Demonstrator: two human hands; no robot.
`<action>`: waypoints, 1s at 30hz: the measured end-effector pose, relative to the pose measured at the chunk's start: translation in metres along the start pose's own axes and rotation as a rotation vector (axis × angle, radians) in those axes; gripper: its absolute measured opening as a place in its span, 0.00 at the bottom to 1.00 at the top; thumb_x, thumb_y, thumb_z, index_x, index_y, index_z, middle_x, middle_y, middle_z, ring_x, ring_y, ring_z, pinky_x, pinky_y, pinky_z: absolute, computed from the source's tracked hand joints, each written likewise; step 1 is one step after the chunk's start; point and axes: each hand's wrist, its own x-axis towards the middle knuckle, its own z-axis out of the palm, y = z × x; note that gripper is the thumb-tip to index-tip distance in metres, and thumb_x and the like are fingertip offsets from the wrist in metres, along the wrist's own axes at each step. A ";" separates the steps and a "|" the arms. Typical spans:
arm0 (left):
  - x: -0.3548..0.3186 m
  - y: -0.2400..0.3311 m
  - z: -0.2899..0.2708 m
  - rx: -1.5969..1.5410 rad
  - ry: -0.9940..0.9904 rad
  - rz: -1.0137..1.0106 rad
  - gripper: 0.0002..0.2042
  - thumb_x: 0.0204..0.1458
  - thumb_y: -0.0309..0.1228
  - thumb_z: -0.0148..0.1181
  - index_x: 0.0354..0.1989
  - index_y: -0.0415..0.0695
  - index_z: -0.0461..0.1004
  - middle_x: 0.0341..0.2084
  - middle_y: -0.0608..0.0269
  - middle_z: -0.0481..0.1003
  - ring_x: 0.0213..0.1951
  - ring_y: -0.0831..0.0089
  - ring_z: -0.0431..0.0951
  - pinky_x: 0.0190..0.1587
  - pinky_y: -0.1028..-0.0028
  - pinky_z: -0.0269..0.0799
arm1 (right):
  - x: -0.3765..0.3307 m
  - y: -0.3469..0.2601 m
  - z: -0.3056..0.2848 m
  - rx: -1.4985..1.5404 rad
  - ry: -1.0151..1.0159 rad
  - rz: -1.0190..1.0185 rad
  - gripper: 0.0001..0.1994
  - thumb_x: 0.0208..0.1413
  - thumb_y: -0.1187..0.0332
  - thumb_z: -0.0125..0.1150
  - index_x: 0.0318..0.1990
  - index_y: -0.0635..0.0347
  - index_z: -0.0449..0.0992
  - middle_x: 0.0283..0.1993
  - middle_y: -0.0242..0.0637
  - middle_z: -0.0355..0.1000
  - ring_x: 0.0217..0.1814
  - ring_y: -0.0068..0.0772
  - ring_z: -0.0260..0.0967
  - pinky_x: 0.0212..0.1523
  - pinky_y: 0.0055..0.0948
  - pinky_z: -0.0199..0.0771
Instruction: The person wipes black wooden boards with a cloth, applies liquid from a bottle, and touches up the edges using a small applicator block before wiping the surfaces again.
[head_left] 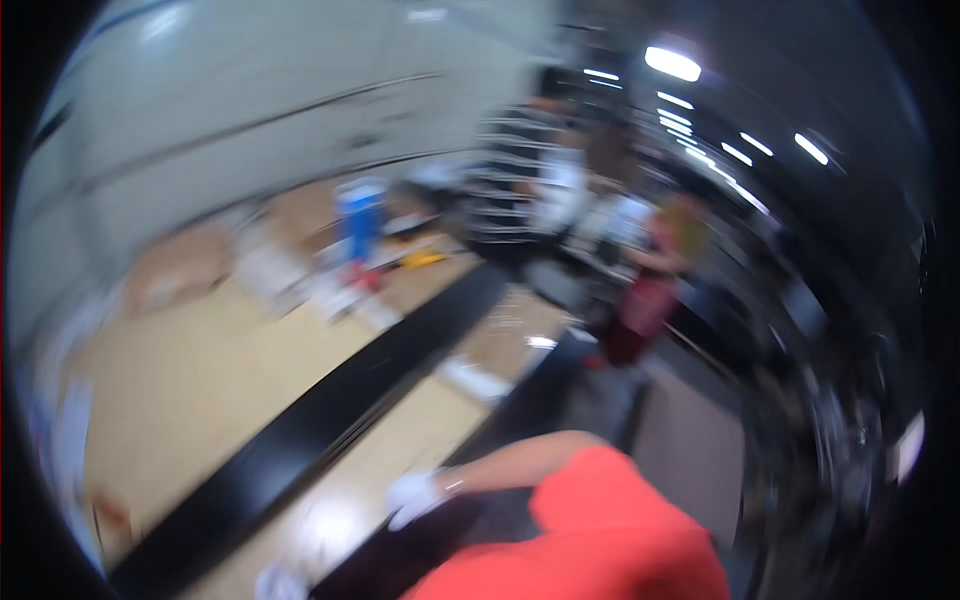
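The picture is smeared by motion. My right arm, in a short orange-red sleeve, reaches in from the lower right. My right hand (412, 497), in a white glove, is at the edge of a long dark board (400, 550) beside a pale tabletop strip; its fingers are too blurred to make out. At the lower edge, a white gloved shape that looks like my left hand (280, 582) shows only in part, over the pale surface. Whether either hand holds anything is not visible. Another long black board (330, 420) runs diagonally across the pale table (200, 390).
Brown cartons (180, 262) and white packages (268, 265) line the table's far side by a blue cylinder (360, 220) and a yellow tool-like thing (422, 258). A person in a striped top (505, 170) and another in red (650, 290) stand beyond. A brown panel (690, 440) lies right.
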 end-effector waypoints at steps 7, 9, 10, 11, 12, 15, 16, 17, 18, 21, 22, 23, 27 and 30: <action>0.114 0.102 0.102 0.289 -0.169 0.277 0.18 0.63 0.29 0.52 0.58 0.35 0.75 0.53 0.52 0.80 0.57 0.53 0.78 0.64 0.54 0.69 | 0.057 0.048 0.064 0.329 0.296 -0.427 0.33 0.65 0.51 0.58 0.72 0.57 0.62 0.74 0.51 0.59 0.77 0.41 0.56 0.76 0.38 0.55; 0.124 0.112 0.130 0.320 -0.237 0.330 0.18 0.63 0.29 0.52 0.58 0.35 0.75 0.53 0.52 0.80 0.57 0.53 0.78 0.64 0.54 0.69 | 0.048 0.042 0.071 0.191 0.433 -0.343 0.31 0.65 0.50 0.57 0.70 0.57 0.64 0.73 0.51 0.60 0.75 0.41 0.57 0.74 0.38 0.56; 0.129 0.116 0.140 0.336 -0.262 0.349 0.18 0.63 0.29 0.52 0.58 0.35 0.75 0.53 0.52 0.80 0.57 0.53 0.78 0.65 0.54 0.69 | 0.047 0.040 0.070 0.152 0.479 -0.311 0.31 0.65 0.50 0.57 0.70 0.56 0.64 0.72 0.51 0.61 0.74 0.41 0.58 0.73 0.38 0.57; 0.131 0.120 0.146 0.347 -0.279 0.368 0.18 0.63 0.29 0.52 0.58 0.35 0.75 0.53 0.52 0.80 0.57 0.53 0.78 0.65 0.54 0.69 | 0.047 0.037 0.069 0.128 0.513 -0.295 0.30 0.65 0.50 0.57 0.69 0.56 0.65 0.71 0.50 0.62 0.73 0.41 0.58 0.72 0.38 0.58; 0.134 0.121 0.152 0.360 -0.296 0.384 0.18 0.62 0.29 0.52 0.58 0.35 0.75 0.53 0.52 0.80 0.57 0.53 0.78 0.65 0.53 0.69 | 0.048 0.036 0.071 0.112 0.542 -0.282 0.29 0.65 0.50 0.57 0.68 0.56 0.65 0.70 0.50 0.62 0.72 0.42 0.59 0.71 0.38 0.58; 0.140 0.125 0.169 0.383 -0.347 0.425 0.18 0.62 0.29 0.52 0.57 0.35 0.75 0.53 0.52 0.80 0.57 0.53 0.78 0.65 0.53 0.68 | 0.043 0.037 0.075 0.073 0.612 -0.247 0.28 0.65 0.49 0.57 0.66 0.55 0.67 0.67 0.49 0.64 0.70 0.42 0.61 0.69 0.39 0.60; 0.141 0.125 0.173 0.386 -0.354 0.432 0.18 0.62 0.30 0.52 0.57 0.35 0.75 0.53 0.52 0.80 0.57 0.53 0.78 0.65 0.53 0.68 | 0.042 0.036 0.077 0.066 0.623 -0.242 0.27 0.65 0.49 0.57 0.65 0.55 0.68 0.67 0.49 0.65 0.69 0.42 0.62 0.68 0.39 0.61; 0.141 0.125 0.176 0.395 -0.368 0.438 0.18 0.62 0.30 0.52 0.57 0.35 0.75 0.53 0.52 0.80 0.58 0.53 0.78 0.65 0.53 0.68 | 0.039 0.036 0.079 0.061 0.639 -0.228 0.27 0.65 0.49 0.57 0.64 0.55 0.68 0.66 0.48 0.65 0.68 0.42 0.62 0.67 0.39 0.62; 0.141 0.127 0.180 0.397 -0.372 0.445 0.18 0.62 0.30 0.52 0.57 0.36 0.76 0.53 0.52 0.80 0.58 0.53 0.77 0.65 0.53 0.68 | 0.037 0.036 0.080 0.051 0.657 -0.217 0.26 0.65 0.49 0.57 0.63 0.55 0.69 0.65 0.48 0.66 0.67 0.42 0.63 0.66 0.39 0.62; 0.144 0.126 0.185 0.410 -0.374 0.454 0.18 0.62 0.30 0.52 0.57 0.36 0.76 0.53 0.52 0.80 0.58 0.53 0.77 0.65 0.53 0.67 | 0.037 0.038 0.083 0.030 0.687 -0.195 0.25 0.65 0.48 0.56 0.61 0.54 0.71 0.62 0.47 0.68 0.64 0.43 0.65 0.64 0.39 0.64; 0.145 0.125 0.187 0.410 -0.374 0.457 0.18 0.62 0.30 0.52 0.57 0.36 0.76 0.53 0.52 0.80 0.58 0.53 0.77 0.66 0.53 0.67 | 0.035 0.040 0.084 0.021 0.693 -0.188 0.24 0.65 0.48 0.56 0.60 0.54 0.71 0.61 0.47 0.68 0.63 0.43 0.65 0.63 0.40 0.65; 0.145 0.124 0.189 0.415 -0.371 0.456 0.18 0.62 0.30 0.52 0.57 0.36 0.76 0.53 0.52 0.79 0.58 0.53 0.77 0.66 0.53 0.67 | 0.035 0.040 0.085 0.016 0.701 -0.184 0.24 0.65 0.48 0.56 0.59 0.54 0.72 0.60 0.47 0.69 0.62 0.43 0.66 0.62 0.40 0.66; 0.147 0.120 0.190 0.436 -0.346 0.453 0.18 0.62 0.30 0.52 0.57 0.36 0.76 0.53 0.52 0.79 0.58 0.53 0.77 0.66 0.53 0.66 | 0.035 0.043 0.089 0.002 0.720 -0.164 0.22 0.65 0.47 0.56 0.56 0.53 0.74 0.57 0.45 0.72 0.59 0.43 0.69 0.59 0.40 0.68; 0.147 0.116 0.190 0.446 -0.329 0.445 0.18 0.62 0.30 0.53 0.57 0.37 0.76 0.53 0.52 0.79 0.58 0.53 0.77 0.66 0.53 0.66 | 0.034 0.041 0.092 -0.010 0.724 -0.158 0.21 0.64 0.47 0.56 0.53 0.52 0.76 0.54 0.45 0.74 0.56 0.44 0.70 0.56 0.41 0.70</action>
